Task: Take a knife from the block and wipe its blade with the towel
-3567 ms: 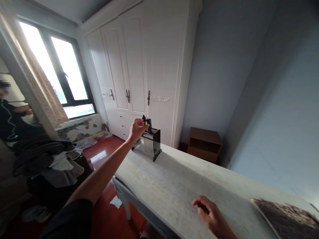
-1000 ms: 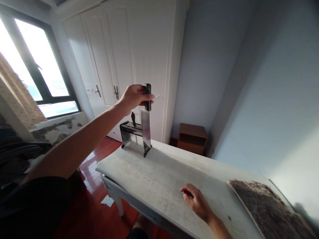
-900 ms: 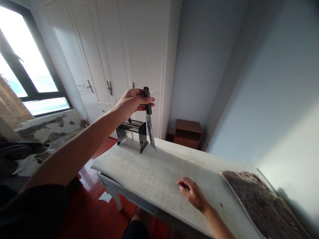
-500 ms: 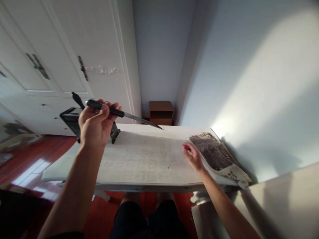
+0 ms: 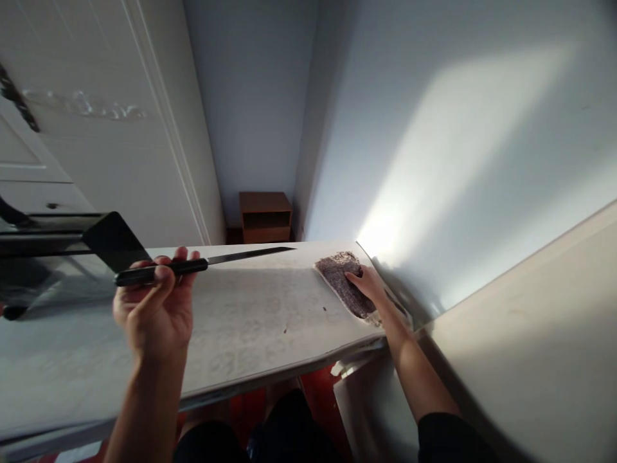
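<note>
My left hand [image 5: 159, 302] is raised over the left part of the table, palm up, closed around the black handle of a knife [image 5: 250, 255]. The narrow blade points right, its tip above the table's far side. At the right end, my right hand [image 5: 370, 286] grips a brown, fuzzy cloth [image 5: 340, 276] with a pale border. The thumb presses on its top, while the other fingers are partly hidden at its far edge. Behind my left hand stands a black-framed holder [image 5: 113, 241] with a dark handle sticking up at the picture's left edge.
The white table [image 5: 250, 308] runs across in front of me, with small dark crumbs on it. A white cabinet [image 5: 159, 173] rises at the left. A small brown nightstand [image 5: 265, 202] stands in the corner. A wall borders the right side.
My right hand has moved right onto the cloth and taken hold of it. The left hand still holds the knife, now turned palm up with the blade nearly level. My view has swung right.
</note>
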`<action>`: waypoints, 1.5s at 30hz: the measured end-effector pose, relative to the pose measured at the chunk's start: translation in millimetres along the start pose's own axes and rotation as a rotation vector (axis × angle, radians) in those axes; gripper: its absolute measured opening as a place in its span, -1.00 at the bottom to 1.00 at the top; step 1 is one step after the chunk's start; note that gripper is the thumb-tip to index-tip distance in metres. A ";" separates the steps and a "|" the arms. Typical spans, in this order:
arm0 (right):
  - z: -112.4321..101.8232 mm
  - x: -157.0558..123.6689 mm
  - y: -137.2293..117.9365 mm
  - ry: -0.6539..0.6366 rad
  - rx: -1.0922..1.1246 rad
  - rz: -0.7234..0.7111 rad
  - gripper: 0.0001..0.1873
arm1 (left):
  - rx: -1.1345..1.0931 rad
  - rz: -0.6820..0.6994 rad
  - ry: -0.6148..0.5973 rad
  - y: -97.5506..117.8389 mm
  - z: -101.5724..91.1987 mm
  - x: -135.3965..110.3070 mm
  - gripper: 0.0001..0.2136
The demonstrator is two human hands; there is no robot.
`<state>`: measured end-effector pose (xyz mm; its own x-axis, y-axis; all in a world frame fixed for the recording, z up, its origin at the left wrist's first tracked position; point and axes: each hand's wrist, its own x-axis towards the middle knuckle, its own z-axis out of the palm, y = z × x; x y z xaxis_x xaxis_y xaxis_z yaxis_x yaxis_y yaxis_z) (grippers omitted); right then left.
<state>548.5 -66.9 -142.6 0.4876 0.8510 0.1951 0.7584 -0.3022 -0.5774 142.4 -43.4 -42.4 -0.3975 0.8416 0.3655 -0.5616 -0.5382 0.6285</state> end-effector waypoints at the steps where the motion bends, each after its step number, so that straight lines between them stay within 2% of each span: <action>1: 5.2 -1.4 -5.2 -0.015 0.019 -0.012 -0.68 | -0.012 -0.015 0.002 -5.2 -1.4 -0.5 -0.76; 9: 58.3 -5.4 -65.9 -0.196 0.368 -0.017 -0.78 | -0.050 -0.075 -0.017 -27.2 2.6 -10.9 -0.78; 14: 93.8 -13.2 -102.4 -0.309 0.649 0.052 -0.66 | -0.029 -0.074 -0.010 -37.7 11.7 -15.5 -0.79; 16: 102.4 -20.1 -115.2 -0.422 0.822 0.132 -0.61 | 0.003 -0.093 -0.032 -44.1 12.4 -17.6 -0.79; 19: 107.3 -30.3 -130.4 -0.657 1.233 0.334 -0.60 | 0.084 -0.154 -0.073 -55.2 7.7 -22.0 -0.79; 21: 107.0 -34.9 -136.9 -0.735 1.417 0.414 -0.61 | 0.127 -0.188 -0.081 -62.6 1.3 -25.6 -0.80; 25: 105.3 -38.0 -139.4 -0.685 1.542 0.435 -0.63 | 0.135 -0.293 -0.093 -76.0 -15.7 -31.5 -0.76; 33: 105.4 -39.3 -134.2 -0.647 1.570 0.352 -0.59 | 0.162 -0.776 -0.100 -94.6 -51.0 -27.0 -0.65; 35: 106.3 -40.2 -136.4 -0.645 1.565 0.341 -0.60 | 0.220 -0.866 -0.159 -94.1 -55.5 -22.2 -0.64; 39: 113.0 -39.8 -138.1 -0.684 1.564 0.327 -0.64 | 0.356 -1.036 -0.389 -92.0 -57.3 -13.1 -0.57; 43: 123.0 -35.4 -135.2 -0.766 1.566 0.363 -0.73 | 0.547 -1.150 -0.751 -97.4 -49.5 -6.2 -0.52; 45: 125.9 -32.8 -135.0 -0.801 1.578 0.400 -0.79 | 0.604 -1.157 -0.913 -103.8 -43.9 -2.9 -0.54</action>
<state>375.7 0.1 -170.9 -0.1473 0.9594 -0.2407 -0.6486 -0.2774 -0.7088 170.0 8.0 -138.8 0.6947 0.6285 -0.3499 0.2070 0.2911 0.9340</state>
